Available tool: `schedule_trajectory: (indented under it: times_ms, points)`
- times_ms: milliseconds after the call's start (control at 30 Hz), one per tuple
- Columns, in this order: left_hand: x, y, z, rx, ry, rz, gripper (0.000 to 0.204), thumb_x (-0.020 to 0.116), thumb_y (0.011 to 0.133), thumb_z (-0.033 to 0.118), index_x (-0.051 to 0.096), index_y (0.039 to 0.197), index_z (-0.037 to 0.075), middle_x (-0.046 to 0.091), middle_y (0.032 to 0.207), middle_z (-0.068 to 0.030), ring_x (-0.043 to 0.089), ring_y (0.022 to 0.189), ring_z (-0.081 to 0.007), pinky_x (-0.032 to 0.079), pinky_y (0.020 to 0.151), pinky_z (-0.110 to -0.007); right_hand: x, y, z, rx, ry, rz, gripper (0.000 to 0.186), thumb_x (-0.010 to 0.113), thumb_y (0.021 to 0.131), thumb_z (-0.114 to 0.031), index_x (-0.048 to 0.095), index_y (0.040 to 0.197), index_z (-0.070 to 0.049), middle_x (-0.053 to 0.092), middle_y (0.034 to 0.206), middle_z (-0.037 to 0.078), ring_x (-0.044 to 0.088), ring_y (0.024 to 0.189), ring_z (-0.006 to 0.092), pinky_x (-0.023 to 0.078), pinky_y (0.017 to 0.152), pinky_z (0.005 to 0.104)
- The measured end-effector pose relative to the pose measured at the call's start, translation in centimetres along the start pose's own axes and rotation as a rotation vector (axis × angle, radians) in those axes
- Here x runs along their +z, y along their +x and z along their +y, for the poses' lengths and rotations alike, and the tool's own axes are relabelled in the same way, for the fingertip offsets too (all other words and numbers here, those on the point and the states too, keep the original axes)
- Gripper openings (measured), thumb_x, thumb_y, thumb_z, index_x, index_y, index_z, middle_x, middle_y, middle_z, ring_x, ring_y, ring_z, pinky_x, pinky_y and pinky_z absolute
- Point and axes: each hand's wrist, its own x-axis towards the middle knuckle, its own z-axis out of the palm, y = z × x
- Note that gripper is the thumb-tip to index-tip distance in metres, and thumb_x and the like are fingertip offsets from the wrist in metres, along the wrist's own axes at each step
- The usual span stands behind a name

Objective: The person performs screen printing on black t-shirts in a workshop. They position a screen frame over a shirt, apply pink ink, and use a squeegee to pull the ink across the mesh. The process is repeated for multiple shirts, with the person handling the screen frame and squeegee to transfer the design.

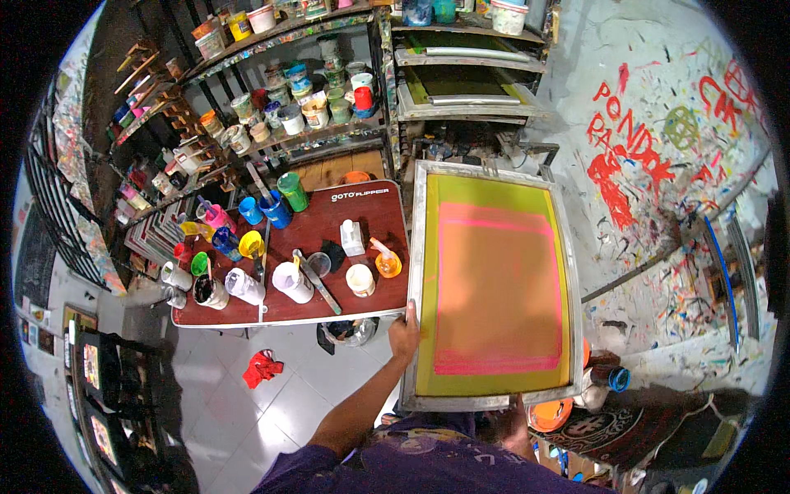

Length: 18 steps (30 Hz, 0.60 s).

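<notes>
A screen printing frame [418, 247] tilts in front of me, its pale, worn rim around a yellow-green mesh [494, 188]. A large orange-brown rectangle [498, 288] with pink borders fills most of the mesh. My left hand [403, 333] is closed on the frame's left side near the lower corner, its fingers partly hidden behind the rim. At the near edge my right hand [516, 430] grips the frame from below; most of its fingers are out of sight under it.
A dark red table [362, 222] on the left carries several paint cups and a white tub [360, 280]. Shelves [321, 132] of paint jars stand behind, beside a rack [473, 58] of screens. A red cloth [262, 368] lies on the floor. An orange container [550, 414] sits near my right hand.
</notes>
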Motion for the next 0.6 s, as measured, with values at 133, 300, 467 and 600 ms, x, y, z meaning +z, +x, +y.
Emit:
schedule_trajectory:
  times_ms: [133,300,467,600]
  points:
    - [-3.7,-5.8,-1.1,0.054,-0.117,-0.043,0.079,0.050,0.096,0.065,0.065,0.079,-0.011,0.063,0.070,-0.0267,0.062,0.068,-0.0314,0.048,0.068,-0.045,-1.8,-4.3,4.2,0.037,0.143,-0.179,0.092,0.045,0.086,-0.082,0.034,0.155,-0.022,0.037,0.157,0.012,0.033,0.144,0.0367,0.028,0.109,0.0671]
    - [-8.9,-10.2,-0.5,0.119,-0.124,0.037,0.067,0.052,0.100,0.055,0.067,0.083,-0.007,0.064,0.066,-0.0205,0.062,0.068,-0.0232,0.048,0.066,-0.043,-3.2,-5.2,8.1,0.007,0.248,-0.389,0.098,0.040,0.086,-0.085,0.027,0.158,-0.019,0.028,0.162,0.012,0.029,0.146,0.0372,0.021,0.114,0.0686]
    - [-16.0,-11.2,1.1,0.289,-0.309,0.285,0.057,0.050,0.104,0.047,0.059,0.075,-0.001,0.052,0.063,0.0001,0.047,0.062,-0.0119,0.039,0.057,-0.033,2.5,-4.6,7.4,-0.114,0.220,-0.362,0.094,0.038,0.089,-0.082,0.028,0.157,-0.018,0.030,0.161,0.010,0.032,0.143,0.0366,0.025,0.116,0.0615]
    - [-21.5,-11.3,1.8,0.311,-0.592,0.432,0.052,0.041,0.108,0.046,0.049,0.077,0.006,0.044,0.071,0.0030,0.039,0.068,-0.0133,0.035,0.061,-0.034,16.2,-1.4,4.4,-0.494,0.275,-0.301,0.082,0.036,0.095,-0.075,0.034,0.153,-0.017,0.041,0.153,0.003,0.043,0.135,0.0291,0.035,0.113,0.0470]
